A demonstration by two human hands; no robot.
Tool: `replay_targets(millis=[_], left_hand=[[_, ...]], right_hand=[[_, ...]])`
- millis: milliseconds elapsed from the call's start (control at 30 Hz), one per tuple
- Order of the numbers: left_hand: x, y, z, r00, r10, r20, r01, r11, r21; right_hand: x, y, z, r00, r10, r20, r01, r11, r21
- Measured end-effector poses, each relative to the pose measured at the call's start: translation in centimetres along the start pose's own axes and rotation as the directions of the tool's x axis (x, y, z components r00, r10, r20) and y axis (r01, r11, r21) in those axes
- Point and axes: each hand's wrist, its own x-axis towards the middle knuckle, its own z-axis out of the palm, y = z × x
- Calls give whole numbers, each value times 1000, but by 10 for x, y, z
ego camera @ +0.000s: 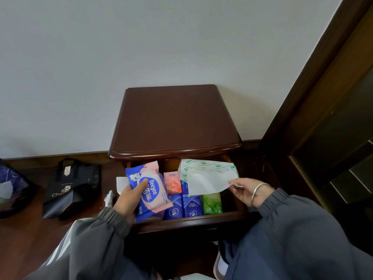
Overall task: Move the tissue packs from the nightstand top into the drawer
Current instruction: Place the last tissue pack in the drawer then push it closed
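The dark wooden nightstand top [175, 120] is bare. Below it the drawer [193, 220] stands pulled out, holding a pink tissue pack [172, 183], two blue packs [181, 207] and a green pack [212, 203]. My left hand [128, 199] grips a blue and pink Deeyeo wipes pack [150, 190] over the drawer's left side. My right hand [245, 191] pinches the corner of a white and green tissue pack [207, 176] above the drawer's right side.
A black tote bag [70, 188] and a dark blue bag [12, 186] sit on the wooden floor to the left. A white wall stands behind the nightstand, a dark wooden door frame [314, 87] to the right. My knees fill the foreground.
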Motion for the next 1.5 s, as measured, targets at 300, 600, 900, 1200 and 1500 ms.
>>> replay_targets(millis=[300, 600, 900, 1200, 1500], left_hand=[[-3, -1, -2, 999, -30, -32, 32, 999, 44], [-1, -4, -2, 999, -34, -14, 35, 999, 42], [2, -8, -2, 999, -36, 8, 35, 999, 30], [5, -11, -4, 999, -44, 15, 43, 999, 25], [6, -12, -6, 998, -59, 3, 59, 998, 19]], right_hand=[[19, -8, 29, 977, -141, -157, 116, 980, -160], [27, 15, 37, 874, -410, -259, 402, 912, -88], [34, 20, 49, 753, -568, -333, 461, 816, -349], [37, 15, 45, 837, -485, -253, 437, 871, -225], [41, 1, 36, 902, -384, -196, 323, 903, -285]])
